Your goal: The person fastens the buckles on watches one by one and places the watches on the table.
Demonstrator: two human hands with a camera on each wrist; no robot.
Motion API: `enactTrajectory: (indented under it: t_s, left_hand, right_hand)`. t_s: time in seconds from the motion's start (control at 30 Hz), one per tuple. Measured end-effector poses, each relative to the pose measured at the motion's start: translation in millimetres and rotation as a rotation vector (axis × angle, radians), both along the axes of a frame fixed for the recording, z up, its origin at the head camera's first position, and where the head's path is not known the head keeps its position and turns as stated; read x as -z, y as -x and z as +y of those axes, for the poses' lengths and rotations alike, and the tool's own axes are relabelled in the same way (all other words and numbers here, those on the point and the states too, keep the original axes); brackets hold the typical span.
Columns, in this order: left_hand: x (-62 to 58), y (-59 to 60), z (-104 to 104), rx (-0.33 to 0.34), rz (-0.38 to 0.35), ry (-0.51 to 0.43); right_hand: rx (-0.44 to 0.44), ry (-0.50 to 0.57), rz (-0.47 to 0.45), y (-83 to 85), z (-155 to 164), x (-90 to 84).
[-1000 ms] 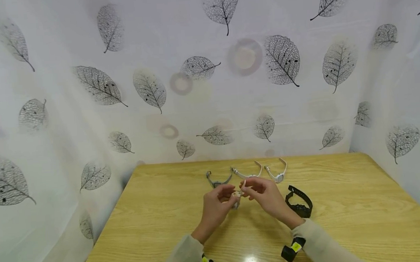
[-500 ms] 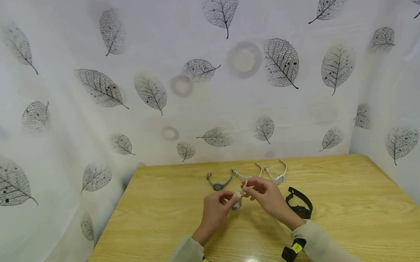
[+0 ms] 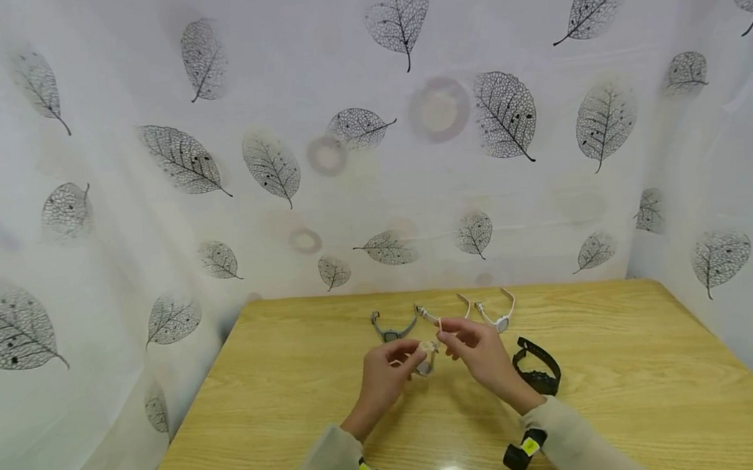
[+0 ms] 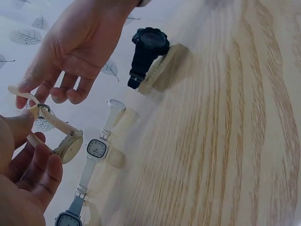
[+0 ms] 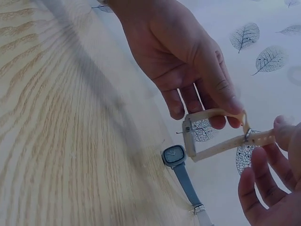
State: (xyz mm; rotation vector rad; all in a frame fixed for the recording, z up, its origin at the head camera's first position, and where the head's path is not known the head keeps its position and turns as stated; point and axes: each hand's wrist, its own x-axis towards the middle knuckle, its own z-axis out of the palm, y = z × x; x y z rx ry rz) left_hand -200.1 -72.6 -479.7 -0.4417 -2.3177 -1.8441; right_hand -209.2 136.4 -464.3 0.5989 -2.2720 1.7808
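Observation:
Both hands work on a beige wristwatch (image 3: 427, 352) just above the wooden table (image 3: 619, 393), its strap bent into a loop (image 5: 211, 136). My left hand (image 3: 410, 355) pinches the watch by its round case (image 4: 70, 147). My right hand (image 3: 447, 335) pinches the free strap end (image 5: 263, 138) beside the buckle (image 5: 247, 134). In the left wrist view the right hand (image 4: 75, 52) hangs above the strap, with my left hand's fingers (image 4: 28, 183) curled under the case.
A grey-blue watch (image 3: 391, 329), a pale watch (image 3: 428, 313) and a white watch (image 3: 498, 316) lie in a row behind the hands. A black watch (image 3: 536, 367) sits on a small stand to the right. Leaf-print cloth (image 3: 152, 169) walls three sides.
The two hands have drawn slightly apart, and the right hand has lifted the strap end a little. The watches on the table have not moved.

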Motion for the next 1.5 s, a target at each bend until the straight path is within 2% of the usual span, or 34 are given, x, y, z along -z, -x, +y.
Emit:
enactTrajectory:
  t_s: [0.2,0.43,0.57,0.67,0.83,0.93,1.13,1.3,1.5]
  left_hand:
    - [-2.8,-2.2,0,0.057,-0.026,-0.092]
    - [-6.5,-3.4,0,0.080,-0.027,-0.108]
    - [-7.5,-3.0,-1,0.082,-0.038,-0.115]
    - [-6.9,-1.5,-3,0.077,-0.039,-0.113]
    - [-7.1,0.8,-6,0.083,-0.005,-0.127]
    - [-8.7,1.7,-7,0.086,0.009,-0.134]
    - [-9.6,0.6,-8,0.088,0.012,-0.138]
    - [-9.3,-0.2,-8,0.090,0.020,-0.129]
    - [-8.1,-0.9,-9,0.094,0.035,-0.089]
  right_hand:
    - [0.043,0.031,0.064,-1.7,-7,4.1]
    - [0.047,0.115,-0.019,-4.8,-17,5.5]
    - [0.059,0.107,-0.018,-5.9,-17,2.6]
    - [0.057,0.074,0.011,-5.8,-13,-1.3]
    - [-0.001,-0.006,0.022,-2.2,-3,-7.7]
    - [-0.030,-0.101,0.047,-0.2,2,-12.7]
    - [-0.089,-0.290,0.162,3.8,9,-22.2]
    - [-0.130,-0.355,0.216,7.2,11,-25.5]
    - [-0.178,-0.414,0.231,8.7,8,-30.1]
